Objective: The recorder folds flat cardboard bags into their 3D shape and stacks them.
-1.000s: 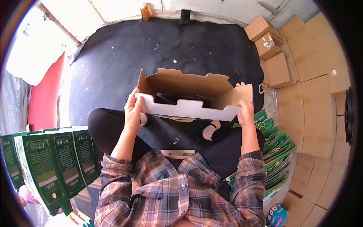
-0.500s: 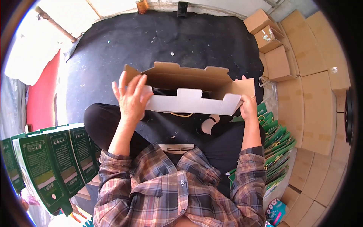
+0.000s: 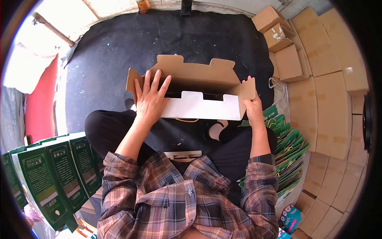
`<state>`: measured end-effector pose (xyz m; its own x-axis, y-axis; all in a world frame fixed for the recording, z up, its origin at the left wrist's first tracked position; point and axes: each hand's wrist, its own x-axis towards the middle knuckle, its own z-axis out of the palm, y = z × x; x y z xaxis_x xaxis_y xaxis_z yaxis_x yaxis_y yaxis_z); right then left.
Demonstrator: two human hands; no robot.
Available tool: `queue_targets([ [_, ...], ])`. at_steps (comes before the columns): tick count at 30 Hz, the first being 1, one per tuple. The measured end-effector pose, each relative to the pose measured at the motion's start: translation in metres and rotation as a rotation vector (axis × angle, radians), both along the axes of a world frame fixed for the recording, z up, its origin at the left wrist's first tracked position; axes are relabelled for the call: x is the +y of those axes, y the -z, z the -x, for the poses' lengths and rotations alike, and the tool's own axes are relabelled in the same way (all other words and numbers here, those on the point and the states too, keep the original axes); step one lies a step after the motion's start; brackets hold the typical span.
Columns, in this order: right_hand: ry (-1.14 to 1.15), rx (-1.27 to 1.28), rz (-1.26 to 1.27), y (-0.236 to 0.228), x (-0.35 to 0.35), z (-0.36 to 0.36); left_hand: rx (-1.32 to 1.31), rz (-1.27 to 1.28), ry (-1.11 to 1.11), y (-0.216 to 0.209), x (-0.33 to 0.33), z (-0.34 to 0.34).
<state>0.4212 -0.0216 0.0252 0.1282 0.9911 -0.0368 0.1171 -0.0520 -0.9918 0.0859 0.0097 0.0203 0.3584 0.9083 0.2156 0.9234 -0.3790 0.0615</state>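
Note:
An open-topped cardboard box (image 3: 203, 108), white on its near outer side and brown inside, stands above my lap with its tabbed long flaps raised. Across its left end lies my left hand (image 3: 150, 98), fingers stretched and spread over the opening and the left end flap (image 3: 132, 81). At the right end, my right hand (image 3: 253, 110) grips the box, with the thumb on the near side and fingertips showing behind the right end flap (image 3: 248, 89). A yellow cord handle (image 3: 187, 120) hangs under the white side. The bottom of the box is in shadow.
Green printed boxes (image 3: 61, 171) stand in rows at my left. Green bags with cord handles (image 3: 288, 155) are stacked at my right, beside a wall of brown cartons (image 3: 302, 103). A black sheet (image 3: 167, 36) covers the floor ahead. My crossed legs lie under the box.
My left hand has shifted right, its fingers now flatter over the left end. The box has tipped, showing more of its brown inside, and its right end has moved slightly left.

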Motion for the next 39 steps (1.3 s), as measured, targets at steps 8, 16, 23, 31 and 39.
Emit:
queue_targets([
  [8,-0.053,-0.722,-0.164,0.009,0.007,0.01,-0.006,0.032,-0.023,0.003,0.0,0.0],
  [16,-0.082,-0.98,-0.099,0.0,0.016,0.023,-0.215,-0.42,0.022,-0.007,-0.019,0.015],
  [23,-0.088,-0.977,-0.118,0.002,0.018,0.022,-0.964,-0.102,-0.065,0.002,-0.021,0.027],
  [31,0.032,-0.804,-0.032,0.004,0.018,0.022,-0.437,0.031,0.137,0.013,-0.014,0.03],
  [39,-0.07,-0.927,-0.247,0.016,0.013,0.008,-1.148,0.182,-0.281,0.022,-0.001,0.027],
])
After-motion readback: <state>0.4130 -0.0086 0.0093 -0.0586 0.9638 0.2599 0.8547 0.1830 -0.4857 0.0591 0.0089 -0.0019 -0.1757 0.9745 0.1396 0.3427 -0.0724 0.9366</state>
